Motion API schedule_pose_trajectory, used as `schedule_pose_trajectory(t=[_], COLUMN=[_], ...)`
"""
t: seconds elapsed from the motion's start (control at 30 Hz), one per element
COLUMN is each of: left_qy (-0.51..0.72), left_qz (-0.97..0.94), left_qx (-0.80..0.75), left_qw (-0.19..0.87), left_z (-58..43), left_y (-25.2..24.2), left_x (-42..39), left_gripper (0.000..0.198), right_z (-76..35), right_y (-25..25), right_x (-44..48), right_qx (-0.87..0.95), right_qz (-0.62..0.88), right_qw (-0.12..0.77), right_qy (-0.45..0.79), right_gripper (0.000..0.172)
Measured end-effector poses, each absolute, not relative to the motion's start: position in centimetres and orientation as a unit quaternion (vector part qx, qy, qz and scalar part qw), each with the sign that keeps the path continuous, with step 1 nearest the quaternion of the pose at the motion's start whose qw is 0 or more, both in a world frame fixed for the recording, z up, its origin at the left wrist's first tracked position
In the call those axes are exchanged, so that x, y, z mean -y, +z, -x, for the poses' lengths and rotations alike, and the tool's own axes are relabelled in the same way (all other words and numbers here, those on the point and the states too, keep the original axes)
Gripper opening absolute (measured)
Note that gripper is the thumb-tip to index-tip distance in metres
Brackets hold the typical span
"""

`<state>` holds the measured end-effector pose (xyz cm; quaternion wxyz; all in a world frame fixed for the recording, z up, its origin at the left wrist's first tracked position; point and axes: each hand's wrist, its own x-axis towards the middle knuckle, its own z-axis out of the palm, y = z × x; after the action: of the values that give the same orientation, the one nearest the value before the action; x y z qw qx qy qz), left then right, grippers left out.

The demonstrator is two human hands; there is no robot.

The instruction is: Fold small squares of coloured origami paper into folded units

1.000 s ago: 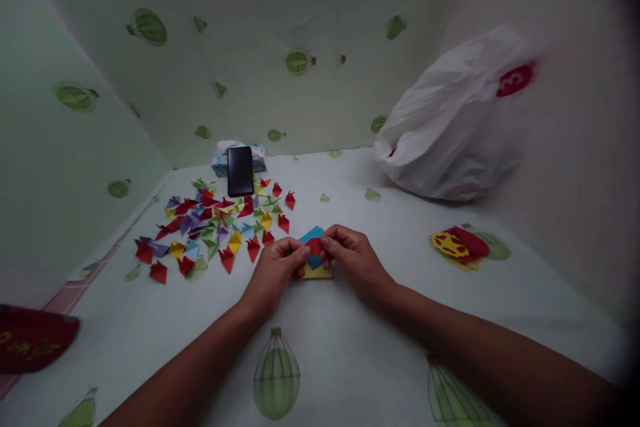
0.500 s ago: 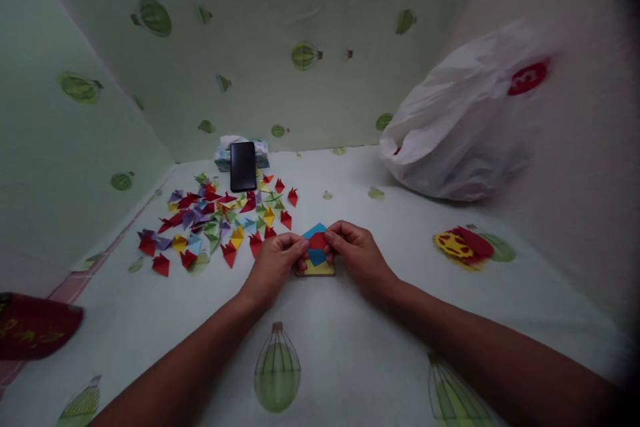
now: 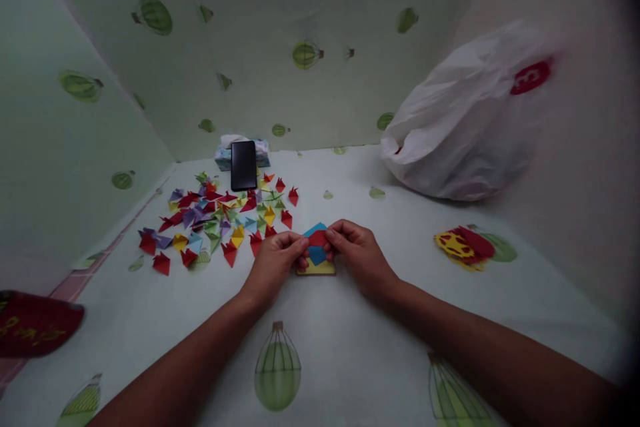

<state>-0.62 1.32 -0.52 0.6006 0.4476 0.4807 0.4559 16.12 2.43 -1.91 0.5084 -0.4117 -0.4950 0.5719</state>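
Currently: two-handed pinch on the red paper (image 3: 317,239), centre of the frame.

Left hand (image 3: 273,260) pinches the left side of the red paper between thumb and fingers; right hand (image 3: 362,257) pinches the right side likewise; blue paper (image 3: 318,255) shows above and below it, with yellow paper (image 3: 320,269) at the lower edge; whether red and blue touch cannot be told; for a clean result, apply equal light pressure at both thumbs; square opposite edges before firming any crease; work each crease from its middle outward; avoid pulling the hands apart, since thin paper would likely wrinkle or tear; mind the left wrist, as folded paper pieces (image 3: 210,227) lie near it, left of centre in the frame.
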Motion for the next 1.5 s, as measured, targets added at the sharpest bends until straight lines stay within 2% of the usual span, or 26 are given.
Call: schedule_pose_trajectory(t=[0.43,0.67,0.9,1.1,1.5], left_qy=[0.441,0.444,0.488,0.443,0.422], left_qz=[-0.511,-0.459,-0.441,-0.502,-0.515], left_qx=[-0.493,-0.476,-0.472,-0.486,-0.477], left_qw=[0.549,0.605,0.587,0.562,0.573], left_z=[0.6,0.5,0.5,0.9,0.9], left_y=[-0.1,-0.8,-0.4,-0.1,0.2], left_x=[-1.1,-1.2,-1.3,-1.5,-1.3], left_gripper=[0.023,0.025,0.022,0.021,0.021], right_z=[-16.2,-15.9,-15.7,-16.0,-16.0], right_y=[-2.2,-2.4,-2.3,-1.9,-2.1], right_x=[-2.4,-2.3,-1.8,-2.0,-2.0], right_qx=[0.517,0.491,0.519,0.549,0.531], right_qz=[0.394,0.409,0.386,0.370,0.389], right_qw=[0.481,0.526,0.481,0.476,0.467], right_qy=[0.588,0.562,0.593,0.579,0.591], right_gripper=[0.022,0.018,0.021,0.026,0.019])
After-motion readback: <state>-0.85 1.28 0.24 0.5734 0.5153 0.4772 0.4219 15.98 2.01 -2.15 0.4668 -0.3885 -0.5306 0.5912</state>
